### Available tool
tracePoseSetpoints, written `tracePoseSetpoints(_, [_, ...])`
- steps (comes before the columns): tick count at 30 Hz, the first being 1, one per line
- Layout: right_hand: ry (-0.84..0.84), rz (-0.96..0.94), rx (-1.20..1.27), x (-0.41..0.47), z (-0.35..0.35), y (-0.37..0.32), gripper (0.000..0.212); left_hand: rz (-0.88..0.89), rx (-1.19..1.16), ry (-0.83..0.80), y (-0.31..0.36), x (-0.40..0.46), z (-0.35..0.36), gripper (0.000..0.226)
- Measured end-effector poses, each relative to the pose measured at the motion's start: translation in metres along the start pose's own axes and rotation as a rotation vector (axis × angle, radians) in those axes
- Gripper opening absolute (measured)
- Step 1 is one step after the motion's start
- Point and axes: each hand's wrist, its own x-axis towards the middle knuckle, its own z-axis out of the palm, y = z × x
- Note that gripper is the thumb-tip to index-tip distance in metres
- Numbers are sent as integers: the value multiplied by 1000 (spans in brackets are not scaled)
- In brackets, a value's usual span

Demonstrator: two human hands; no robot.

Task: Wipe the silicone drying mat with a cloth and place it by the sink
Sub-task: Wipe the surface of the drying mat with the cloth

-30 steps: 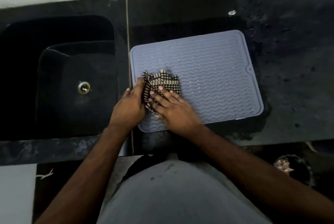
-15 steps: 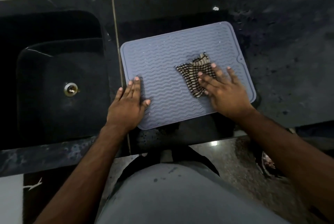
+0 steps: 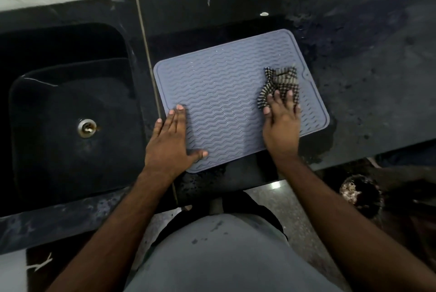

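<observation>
A grey silicone drying mat (image 3: 226, 93) with wavy ridges lies flat on the black counter, just right of the sink (image 3: 68, 112). My left hand (image 3: 173, 138) rests flat with fingers spread on the mat's near-left corner, holding nothing. My right hand (image 3: 282, 124) presses a crumpled black-and-white checked cloth (image 3: 280, 84) onto the mat near its right edge; the fingers lie over the cloth's near part.
The black counter (image 3: 368, 79) right of the mat looks wet and speckled. The sink has a metal drain (image 3: 86, 127). A white wall runs along the back. A dark bin (image 3: 361, 195) stands on the floor at lower right, below the counter edge.
My right hand has slid the cloth from the mat's left side across to its right edge. My left hand let go of the cloth and settled flat on the mat's near-left corner.
</observation>
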Motion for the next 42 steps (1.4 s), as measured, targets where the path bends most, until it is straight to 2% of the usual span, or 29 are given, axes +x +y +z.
tracePoseSetpoints(3, [15,65,6,-13,16,-30,51,-5,10,7,0,-1,0,127])
tracePoseSetpoints(8, [-37,-42,36,-44,26,-62,45,15,17,21,1,-1,-3,128])
tracePoseSetpoints(15, [-263,-91,224,-77,13,-119,54,54,-27,13,2,1,-12,130])
tracePoseSetpoints(18, [-303,-2,453,-75,-16,-135,47,181,-256,74,-2,0,-37,121])
tracePoseSetpoints(20, [-256,4,489,-66,-37,-141,46,289,-406,98,-3,1,-56,106])
tracePoseSetpoints(23, [-274,11,492,-51,-74,-149,35,371,-672,63,-2,-2,-73,66])
tracePoseSetpoints(25, [-330,6,529,-42,-97,-152,30,341,-900,6,7,-8,-79,35])
tracePoseSetpoints(26, [-333,-1,541,-38,-105,-153,30,320,-997,-11,12,-11,-80,32])
tracePoseSetpoints(28, [-293,1,538,-30,-115,-153,28,278,-1104,-7,20,-13,-84,43])
tracePoseSetpoints(30, [-180,-14,389,-26,-118,-151,31,234,-1169,9,30,-16,-89,52])
tracePoseSetpoints(32, [-32,-85,226,-30,-123,-147,37,178,-1242,22,41,-21,-93,52])
tracePoseSetpoints(34, [29,-210,186,-43,-121,-141,43,135,-1324,35,51,-25,-95,48])
tracePoseSetpoints(37, [-88,-304,263,-70,-104,-137,54,68,-1494,9,61,-26,-95,47])
tracePoseSetpoints(40, [-211,-258,534,-86,-91,-136,59,23,-1621,-74,66,-26,-94,41])
tracePoseSetpoints(42, [-293,-235,647,-87,-92,-132,67,-11,-1611,-93,71,-25,-94,45])
